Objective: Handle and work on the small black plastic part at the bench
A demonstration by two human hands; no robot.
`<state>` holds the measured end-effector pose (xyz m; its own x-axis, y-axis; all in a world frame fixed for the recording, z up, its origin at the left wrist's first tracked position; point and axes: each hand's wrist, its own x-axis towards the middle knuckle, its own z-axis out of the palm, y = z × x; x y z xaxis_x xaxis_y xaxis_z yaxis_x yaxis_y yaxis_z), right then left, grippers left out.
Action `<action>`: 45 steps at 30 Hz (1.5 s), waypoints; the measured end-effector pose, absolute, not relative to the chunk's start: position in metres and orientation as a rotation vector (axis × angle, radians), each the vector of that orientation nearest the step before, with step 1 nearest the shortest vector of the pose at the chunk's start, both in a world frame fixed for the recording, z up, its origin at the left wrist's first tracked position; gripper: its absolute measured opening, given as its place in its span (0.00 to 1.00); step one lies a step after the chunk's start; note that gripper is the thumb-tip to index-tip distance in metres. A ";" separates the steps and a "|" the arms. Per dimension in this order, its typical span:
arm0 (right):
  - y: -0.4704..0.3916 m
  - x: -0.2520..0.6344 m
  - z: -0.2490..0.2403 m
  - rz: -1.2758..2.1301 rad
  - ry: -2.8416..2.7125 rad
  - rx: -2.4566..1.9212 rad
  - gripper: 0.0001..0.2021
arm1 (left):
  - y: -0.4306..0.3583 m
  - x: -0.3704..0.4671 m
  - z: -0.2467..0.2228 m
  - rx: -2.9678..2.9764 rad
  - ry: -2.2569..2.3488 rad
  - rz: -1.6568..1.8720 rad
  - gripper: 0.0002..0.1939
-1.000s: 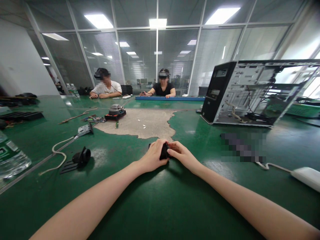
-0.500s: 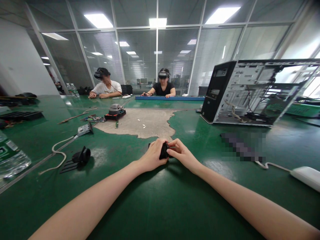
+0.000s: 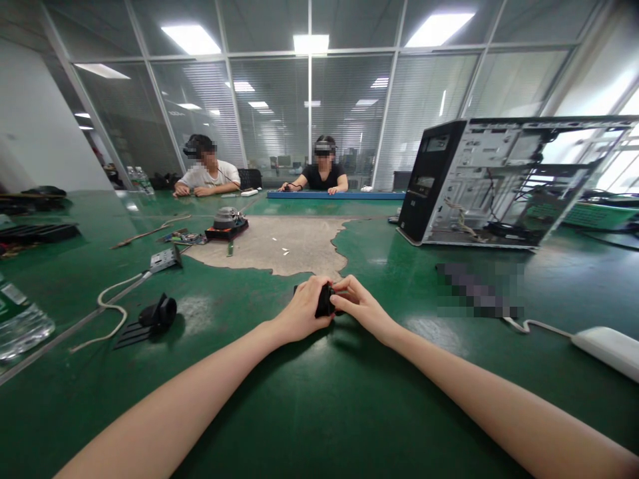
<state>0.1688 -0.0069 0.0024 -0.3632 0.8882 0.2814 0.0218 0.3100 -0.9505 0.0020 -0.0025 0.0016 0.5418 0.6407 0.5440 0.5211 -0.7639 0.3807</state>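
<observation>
Black part (image 3: 325, 303) between both hands over green table (image 3: 309, 412), neither hand nearer. Left hand (image 3: 302, 305) wrapped over it, gripping; right hand (image 3: 362, 303) pinching its right end. Long axis looks left-to-right, mostly covered. PC case (image 3: 474, 179) well off right.

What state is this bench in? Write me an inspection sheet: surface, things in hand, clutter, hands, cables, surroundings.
Surface: green tabletop, with a ragged-edged beige patch near the middle.
Things in hand: one dark object; mostly covered, so its kind cannot be told.
Clutter: black slotted part, metal piece and bottle to the left; open-sided computer case and white object to the right.
Hands: left hand wraps the dark object; right hand closes thumb and fingers on its right side.
Cables: left pale cable starts near the metal piece; right pale cable reaches the white object.
Surroundings: person in white and person in black across the tabletop; glass partition behind.
</observation>
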 end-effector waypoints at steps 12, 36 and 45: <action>-0.002 0.169 0.001 1.226 -1.651 -0.873 0.10 | -0.002 0.001 0.002 2.628 1.001 1.014 0.28; 0.003 0.174 -0.001 1.174 -1.533 -0.988 0.14 | -0.001 0.000 0.000 2.614 1.033 0.998 0.28; 0.007 0.167 -0.002 1.196 -1.699 -0.948 0.11 | -0.003 0.002 -0.001 2.639 1.014 1.003 0.28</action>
